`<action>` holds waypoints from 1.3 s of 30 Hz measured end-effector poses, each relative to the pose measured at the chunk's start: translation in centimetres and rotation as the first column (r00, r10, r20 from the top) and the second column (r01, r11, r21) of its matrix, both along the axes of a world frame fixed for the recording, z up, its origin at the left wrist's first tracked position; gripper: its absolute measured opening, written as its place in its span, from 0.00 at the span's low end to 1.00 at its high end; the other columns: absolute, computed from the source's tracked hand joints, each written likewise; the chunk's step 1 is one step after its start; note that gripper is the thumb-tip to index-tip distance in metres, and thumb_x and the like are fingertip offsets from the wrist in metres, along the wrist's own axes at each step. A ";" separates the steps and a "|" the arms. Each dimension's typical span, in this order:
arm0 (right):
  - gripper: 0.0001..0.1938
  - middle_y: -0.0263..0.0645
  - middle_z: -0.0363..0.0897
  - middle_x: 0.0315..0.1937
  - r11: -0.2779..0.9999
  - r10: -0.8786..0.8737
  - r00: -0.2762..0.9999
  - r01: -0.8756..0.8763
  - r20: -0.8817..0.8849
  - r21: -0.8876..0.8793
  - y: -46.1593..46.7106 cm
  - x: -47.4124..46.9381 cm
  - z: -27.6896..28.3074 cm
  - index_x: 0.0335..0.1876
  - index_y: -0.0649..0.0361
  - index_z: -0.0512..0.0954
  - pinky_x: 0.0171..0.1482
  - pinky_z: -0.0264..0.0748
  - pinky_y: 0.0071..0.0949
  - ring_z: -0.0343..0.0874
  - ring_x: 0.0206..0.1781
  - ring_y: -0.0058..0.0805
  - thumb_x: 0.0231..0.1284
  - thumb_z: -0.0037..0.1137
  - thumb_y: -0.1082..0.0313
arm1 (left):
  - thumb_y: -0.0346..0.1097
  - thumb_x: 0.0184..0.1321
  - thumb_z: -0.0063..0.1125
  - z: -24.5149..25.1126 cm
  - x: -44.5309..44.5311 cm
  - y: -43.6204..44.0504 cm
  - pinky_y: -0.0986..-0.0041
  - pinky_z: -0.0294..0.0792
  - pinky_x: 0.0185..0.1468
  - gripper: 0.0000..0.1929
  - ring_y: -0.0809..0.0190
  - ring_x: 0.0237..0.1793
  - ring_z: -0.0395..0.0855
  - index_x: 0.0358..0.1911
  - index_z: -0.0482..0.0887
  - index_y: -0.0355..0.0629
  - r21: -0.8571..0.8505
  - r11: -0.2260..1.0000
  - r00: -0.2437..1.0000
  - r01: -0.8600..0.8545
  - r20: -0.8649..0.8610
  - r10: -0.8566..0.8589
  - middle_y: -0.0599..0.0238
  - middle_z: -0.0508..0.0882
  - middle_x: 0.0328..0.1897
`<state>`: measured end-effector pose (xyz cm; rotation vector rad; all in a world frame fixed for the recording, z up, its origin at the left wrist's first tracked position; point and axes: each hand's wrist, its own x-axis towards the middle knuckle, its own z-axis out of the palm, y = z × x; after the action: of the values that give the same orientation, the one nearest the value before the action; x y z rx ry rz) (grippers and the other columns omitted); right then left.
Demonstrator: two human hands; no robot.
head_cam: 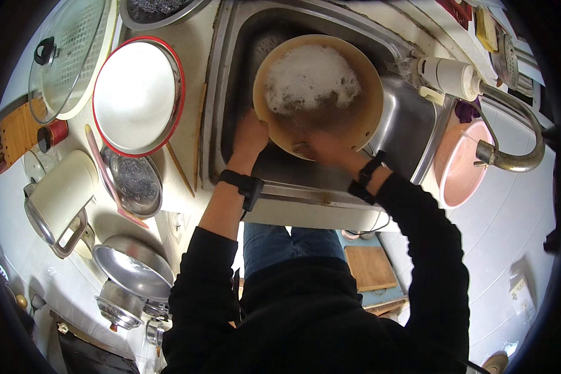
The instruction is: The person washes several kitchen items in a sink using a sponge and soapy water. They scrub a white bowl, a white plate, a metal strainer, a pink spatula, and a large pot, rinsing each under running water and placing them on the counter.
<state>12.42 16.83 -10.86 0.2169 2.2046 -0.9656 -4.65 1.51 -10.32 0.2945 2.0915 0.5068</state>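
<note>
A wide tan pan (377,100), probably a wok, rests in the stainless steel sink (406,107). White suds (308,82) float on murky brownish water in it. At the pan's near left rim my left hand (251,135) is closed on the edge, thumb against the wall. My right hand (325,148) reaches over the near rim, fingertips at the inner wall. It is blurred, and whether a small thing sits under its fingers cannot be told. Part of a metal handle fitting (369,149) shows beside my right wrist.
A faucet (449,77) with a curved spout stands right of the sink, near a pink basket (463,163). On the left counter are a red-rimmed white basin (135,93), a glass lid (65,61), a pink-handled utensil (105,177), a cream kettle (63,191) and metal bowls (133,266).
</note>
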 end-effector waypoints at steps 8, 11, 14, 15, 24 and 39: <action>0.15 0.52 0.78 0.57 0.977 0.030 0.988 0.003 -0.150 0.213 2.7 -0.3 -1.5 0.57 0.59 0.78 0.54 0.81 0.44 0.82 0.54 0.49 0.66 0.50 0.70 | 0.34 0.66 0.50 -0.3 0.3 -0.4 0.54 0.77 0.51 0.15 0.42 0.43 0.87 0.52 0.78 0.34 0.006 0.997 0.996 0.073 -0.056 -0.072 0.42 0.86 0.45; 0.16 0.57 0.71 0.62 0.950 -0.010 0.967 0.088 -0.255 0.299 2.1 -2.5 -2.9 0.58 0.60 0.75 0.56 0.81 0.43 0.78 0.58 0.53 0.65 0.51 0.71 | 0.33 0.66 0.51 0.3 0.3 -0.1 0.51 0.75 0.55 0.15 0.37 0.51 0.83 0.51 0.78 0.32 0.021 0.998 0.998 0.055 -0.012 -0.054 0.37 0.84 0.51; 0.19 0.61 0.69 0.61 0.885 -0.108 0.877 0.300 -0.469 0.356 0.3 -6.9 -4.6 0.59 0.62 0.72 0.59 0.79 0.45 0.74 0.62 0.59 0.64 0.54 0.68 | 0.32 0.66 0.50 0.9 0.1 0.1 0.50 0.74 0.57 0.15 0.35 0.56 0.80 0.52 0.78 0.31 0.014 0.999 0.998 0.045 0.035 -0.045 0.36 0.83 0.54; 0.20 0.61 0.69 0.60 0.842 -0.085 0.845 0.344 -0.529 0.415 0.3 -8.2 -5.1 0.59 0.63 0.71 0.59 0.79 0.44 0.73 0.62 0.59 0.63 0.55 0.68 | 0.32 0.66 0.50 1.1 0.1 0.1 0.50 0.74 0.58 0.15 0.35 0.56 0.80 0.53 0.78 0.32 0.005 0.999 0.998 0.043 0.051 -0.043 0.36 0.83 0.54; 0.20 0.57 0.70 0.59 0.993 0.091 0.934 -0.059 -0.344 0.102 0.2 -6.2 -4.3 0.59 0.63 0.73 0.52 0.82 0.43 0.76 0.59 0.55 0.59 0.55 0.73 | 0.32 0.69 0.49 -0.1 0.1 -0.4 0.60 0.79 0.47 0.17 0.50 0.41 0.90 0.57 0.76 0.31 0.062 0.992 0.993 0.110 -0.049 -0.107 0.44 0.86 0.48; 0.10 0.48 0.80 0.50 0.971 -0.154 0.886 0.218 -0.438 0.099 0.8 -12.5 -4.4 0.50 0.59 0.75 0.48 0.81 0.47 0.82 0.47 0.57 0.65 0.50 0.70 | 0.33 0.64 0.55 0.8 0.0 0.3 0.49 0.76 0.55 0.17 0.36 0.54 0.82 0.54 0.77 0.32 -0.001 1.000 0.998 0.009 0.057 -0.009 0.38 0.85 0.50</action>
<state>-0.05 17.60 -15.23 0.3140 2.7043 -1.0322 -4.62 1.79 -9.54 0.2856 2.0339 0.5030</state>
